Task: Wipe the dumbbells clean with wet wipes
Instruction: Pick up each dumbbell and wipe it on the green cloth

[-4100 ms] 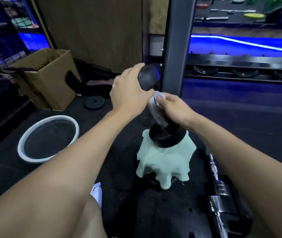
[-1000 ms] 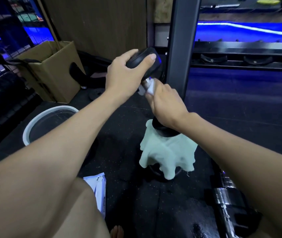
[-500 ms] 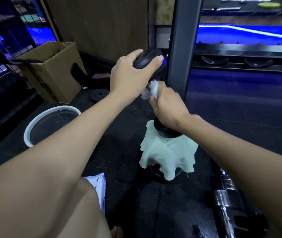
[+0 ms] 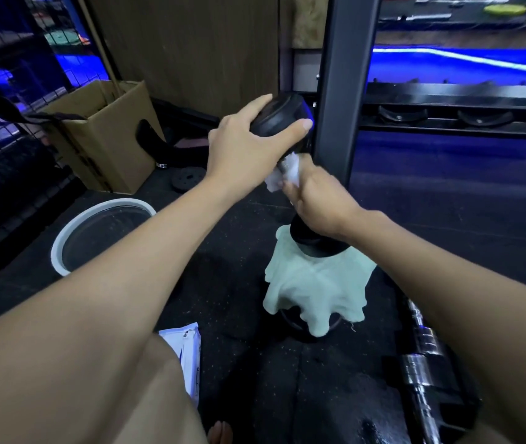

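Seemingly rubbery dumbbell (image 4: 279, 118); crumpled wipe (image 4: 284, 177) wraps handle.

My hands: two (image 4: 245, 149) (image 4: 319, 200)
Dumbbells: two (image 4: 282, 118) (image 4: 421, 370)
Wipes: one (image 4: 282, 176)
Cloths: one (image 4: 316, 290)
Basins: one (image 4: 60, 238)
Boxes: one (image 4: 108, 139)

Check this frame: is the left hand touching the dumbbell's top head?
Touching. The head view shows the left hand spread over the top head of the upright dumbbell, fingers and thumb wrapped round its rim with no gap visible.
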